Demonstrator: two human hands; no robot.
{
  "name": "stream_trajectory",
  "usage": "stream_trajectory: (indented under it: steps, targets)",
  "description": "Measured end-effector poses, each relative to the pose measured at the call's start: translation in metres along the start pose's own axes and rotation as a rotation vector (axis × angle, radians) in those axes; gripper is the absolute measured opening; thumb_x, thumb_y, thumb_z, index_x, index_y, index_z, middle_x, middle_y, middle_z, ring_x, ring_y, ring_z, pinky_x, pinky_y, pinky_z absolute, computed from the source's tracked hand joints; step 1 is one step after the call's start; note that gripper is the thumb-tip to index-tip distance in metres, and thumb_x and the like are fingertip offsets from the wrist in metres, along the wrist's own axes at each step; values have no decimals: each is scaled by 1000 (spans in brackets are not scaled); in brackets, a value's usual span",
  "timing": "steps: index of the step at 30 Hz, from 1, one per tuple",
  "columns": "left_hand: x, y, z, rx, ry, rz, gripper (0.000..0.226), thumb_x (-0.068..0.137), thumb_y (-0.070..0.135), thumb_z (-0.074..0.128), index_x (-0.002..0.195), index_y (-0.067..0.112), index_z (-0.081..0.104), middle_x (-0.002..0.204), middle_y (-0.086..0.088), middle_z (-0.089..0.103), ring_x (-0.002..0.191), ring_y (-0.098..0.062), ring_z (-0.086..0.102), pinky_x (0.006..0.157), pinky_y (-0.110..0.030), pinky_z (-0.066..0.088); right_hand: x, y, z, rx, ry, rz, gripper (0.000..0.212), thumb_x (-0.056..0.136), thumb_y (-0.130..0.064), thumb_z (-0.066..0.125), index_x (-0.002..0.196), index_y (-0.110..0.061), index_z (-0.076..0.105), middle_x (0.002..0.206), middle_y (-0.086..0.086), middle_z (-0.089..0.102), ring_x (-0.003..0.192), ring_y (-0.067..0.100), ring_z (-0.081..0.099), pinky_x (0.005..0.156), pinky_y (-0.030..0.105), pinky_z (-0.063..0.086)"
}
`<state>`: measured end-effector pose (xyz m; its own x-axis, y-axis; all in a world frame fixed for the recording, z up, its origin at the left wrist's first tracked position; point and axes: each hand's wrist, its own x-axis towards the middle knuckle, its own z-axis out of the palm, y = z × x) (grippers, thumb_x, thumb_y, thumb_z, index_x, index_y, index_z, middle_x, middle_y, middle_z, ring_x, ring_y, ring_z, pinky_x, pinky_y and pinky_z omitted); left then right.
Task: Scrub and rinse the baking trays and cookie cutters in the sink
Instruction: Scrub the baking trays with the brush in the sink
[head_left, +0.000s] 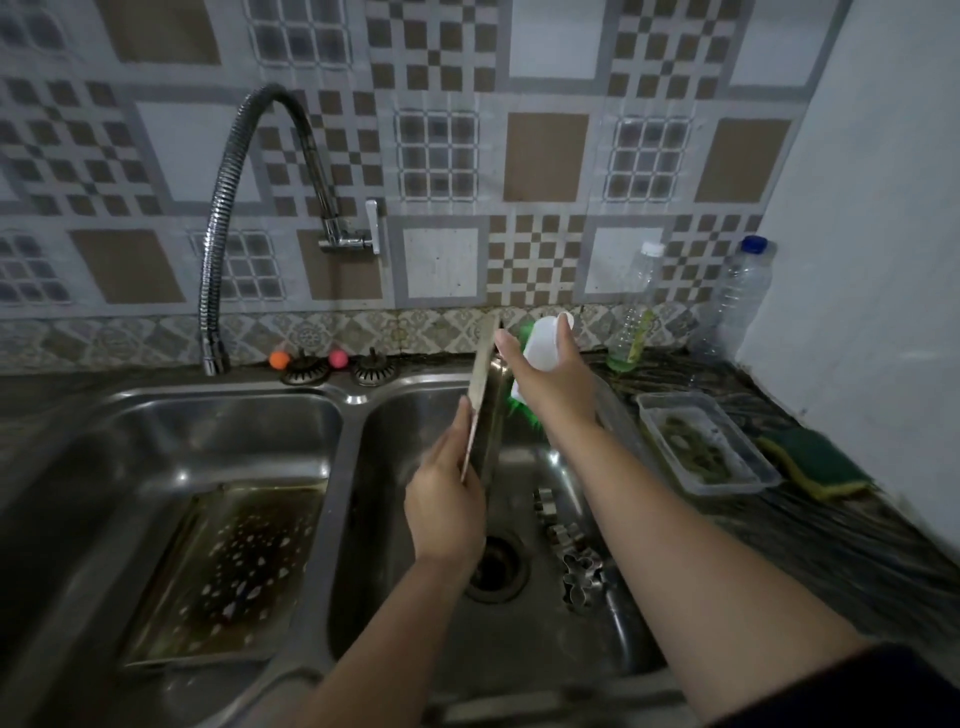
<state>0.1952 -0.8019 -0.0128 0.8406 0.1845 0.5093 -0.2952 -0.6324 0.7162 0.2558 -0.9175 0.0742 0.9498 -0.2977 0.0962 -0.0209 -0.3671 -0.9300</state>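
Cookie cutters (582, 564) lie nr the drain in our R basin. Our left hand (447, 499) grips a tray (485, 410) held on edge; our right hand (553, 382) clasps a green-bristled brush (543, 345) against it. Soapy 2nd tray (228, 566) in L basin; sponge (813, 462), bottles (634, 306) behind.

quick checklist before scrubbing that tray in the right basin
1. Tray held firm: ok, left hand grips the upright baking tray by its lower edge.
2. Brush in hand: ok, right hand holds the white and green scrub brush against the tray.
3. Tray over the sink: ok, it stands above the right basin.
4. Water running: not ok, no stream shows at the faucet, which hangs over the left basin.
5. Drain open: ok, the drain shows uncovered.
6. Cookie cutters out of the way: cannot tell, they lie beside the drain.
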Motion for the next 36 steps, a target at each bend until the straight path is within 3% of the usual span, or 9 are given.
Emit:
stream_trajectory:
  steps: [4,7,9,12,15,18,23,29,36]
  targets:
    - [-8,3,0,43,-83,140,88,76,-11,60,143,35,27,119,5,67,79,-9,67,61,-12,45,-1,-11,12,86,37,64,101,75,-60,69,152,-41,7,154,11,24,138,31,31,96,31,36]
    - [-9,1,-6,45,-128,179,90,72,-6,67,144,35,31,126,10,63,83,-7,68,59,-11,44,-1,-8,11,142,81,65,93,80,-42,72,152,-39,12,152,7,33,133,27,41,86,24,33]
    - [-8,-1,-14,58,-172,225,76,85,15,65,144,45,27,137,20,50,101,2,61,68,-9,45,-1,-5,6,160,73,45,89,82,-35,70,152,-36,15,153,1,33,128,22,45,87,23,37]
    - [-3,-12,-18,-92,-337,172,47,99,47,34,141,55,17,149,28,23,136,11,23,101,-6,27,-1,-2,-1,267,33,45,82,84,-27,68,151,-36,21,148,-5,35,108,12,52,83,27,49]
    - [9,-26,-16,-250,-470,-78,53,92,61,20,144,50,15,156,22,13,144,2,5,120,-32,10,-1,-1,-5,340,-19,66,81,77,-29,71,146,-42,30,149,-1,38,116,22,56,95,42,51]
    - [26,-38,-15,-243,-525,-225,64,86,68,16,146,48,15,159,14,6,146,-6,1,121,-40,4,1,1,-15,379,-104,81,80,72,-32,75,141,-42,38,143,7,48,115,25,59,95,43,50]
    - [45,-54,-21,-287,-516,-335,60,95,56,32,149,43,9,154,4,29,142,-19,27,114,-36,23,-1,12,-36,360,-117,43,69,80,-30,75,138,-46,41,152,4,35,134,30,38,108,47,32]
    - [27,-52,-23,-542,-384,-271,54,98,35,46,147,40,25,140,17,45,129,0,40,104,-17,34,-1,33,-45,300,-27,9,74,80,-29,76,142,-43,38,154,-5,31,140,22,31,108,37,33]
    - [18,-47,-24,-549,-219,-222,49,97,28,49,141,42,31,138,22,46,128,3,43,109,-25,37,17,37,-52,11,-33,-104,69,84,-61,55,146,-40,32,156,-3,28,141,21,28,106,33,29]
